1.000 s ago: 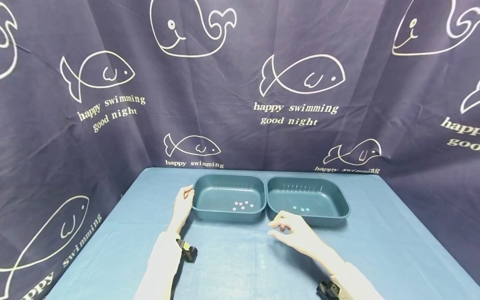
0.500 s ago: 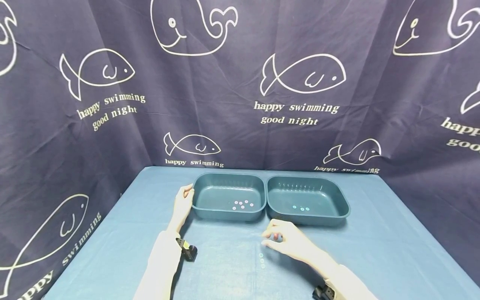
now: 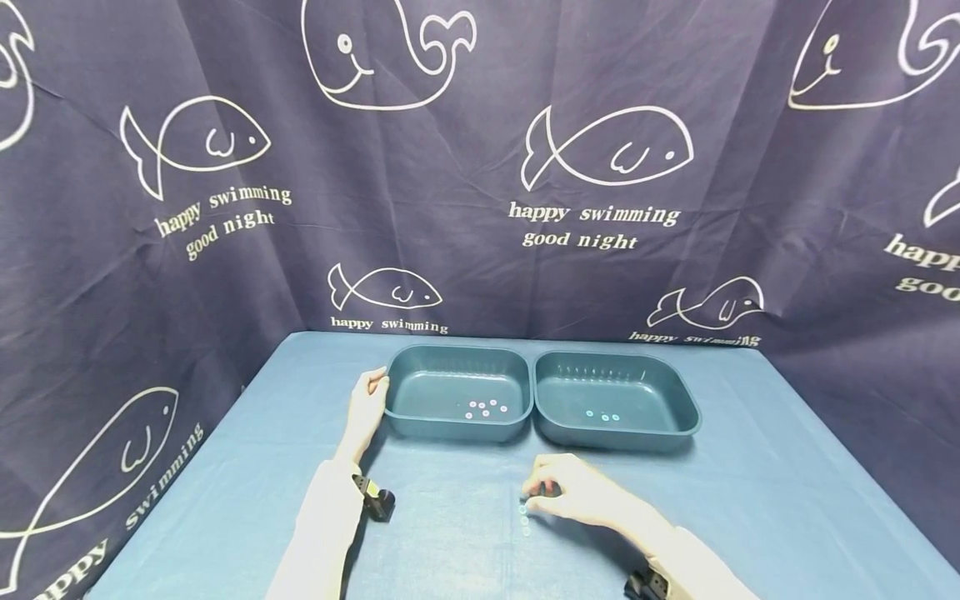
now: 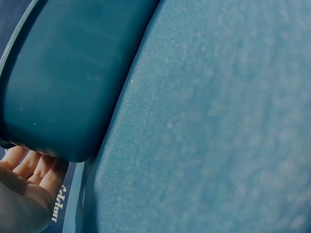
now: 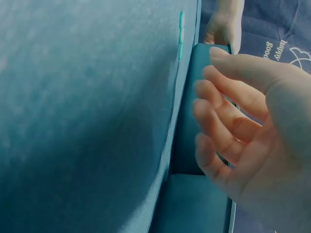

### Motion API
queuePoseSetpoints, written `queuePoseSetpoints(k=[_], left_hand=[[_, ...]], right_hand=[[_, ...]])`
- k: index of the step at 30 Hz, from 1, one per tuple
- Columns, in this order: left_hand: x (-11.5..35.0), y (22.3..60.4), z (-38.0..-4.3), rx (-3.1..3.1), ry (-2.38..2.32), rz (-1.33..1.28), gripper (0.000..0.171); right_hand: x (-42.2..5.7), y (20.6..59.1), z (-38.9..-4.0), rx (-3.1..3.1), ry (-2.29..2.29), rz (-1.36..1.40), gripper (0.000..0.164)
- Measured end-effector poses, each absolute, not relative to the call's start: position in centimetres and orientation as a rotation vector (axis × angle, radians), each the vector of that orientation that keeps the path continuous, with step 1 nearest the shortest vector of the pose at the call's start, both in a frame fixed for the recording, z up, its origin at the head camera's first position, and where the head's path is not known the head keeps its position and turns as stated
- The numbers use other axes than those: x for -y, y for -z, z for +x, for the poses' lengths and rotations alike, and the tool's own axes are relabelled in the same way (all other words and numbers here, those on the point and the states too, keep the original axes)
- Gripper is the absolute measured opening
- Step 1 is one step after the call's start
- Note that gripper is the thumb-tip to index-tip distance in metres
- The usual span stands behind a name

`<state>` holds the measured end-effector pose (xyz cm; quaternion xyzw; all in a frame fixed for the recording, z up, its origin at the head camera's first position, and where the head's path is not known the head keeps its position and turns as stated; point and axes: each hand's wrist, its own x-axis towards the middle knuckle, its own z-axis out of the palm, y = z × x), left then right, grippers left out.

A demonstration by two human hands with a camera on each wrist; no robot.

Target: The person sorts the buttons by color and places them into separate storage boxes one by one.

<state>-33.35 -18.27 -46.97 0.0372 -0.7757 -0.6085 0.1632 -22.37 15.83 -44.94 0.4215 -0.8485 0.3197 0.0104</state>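
My left hand [image 3: 367, 408] rests at the left end of a dark teal plastic tub [image 3: 459, 430]. In the left wrist view, its fingers [image 4: 36, 167] lie against the tub's outer wall. Several small pink rings [image 3: 485, 413] lie inside this tub. My right hand [image 3: 573, 492] hovers over the table with loosely bent fingers and nothing visible between thumb and fingertips. Just below its fingertips, a short row of small pale green rings [image 3: 525, 522] lies on the cloth; the right wrist view shows these rings [image 5: 181, 35] almost edge-on.
A second teal tub [image 3: 618, 439] stands against the first one's right side, with three blue rings [image 3: 605, 417] in it. A blue cloth [image 3: 450, 517] covers the table. Dark curtains [image 3: 480, 167] with white fish prints hang behind and beside it.
My right hand has moved from the front of the right tub toward the near side and slightly left, down to the green rings. The left hand has stayed at the left tub.
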Motion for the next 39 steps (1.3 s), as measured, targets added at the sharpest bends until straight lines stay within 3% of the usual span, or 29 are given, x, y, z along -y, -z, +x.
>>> queuePoseSetpoints(k=[9,39], left_hand=[[18.2,46.9,-33.3,2.214,1.752,0.110,0.033],[18.3,47.3,-33.6,2.194,1.750,0.099,0.032]], right_hand=[[-15.3,44.8,-22.2,2.665,-0.910,1.421,0.010],[-14.4,44.5,-21.8,2.732,-0.712,1.338,0.005]])
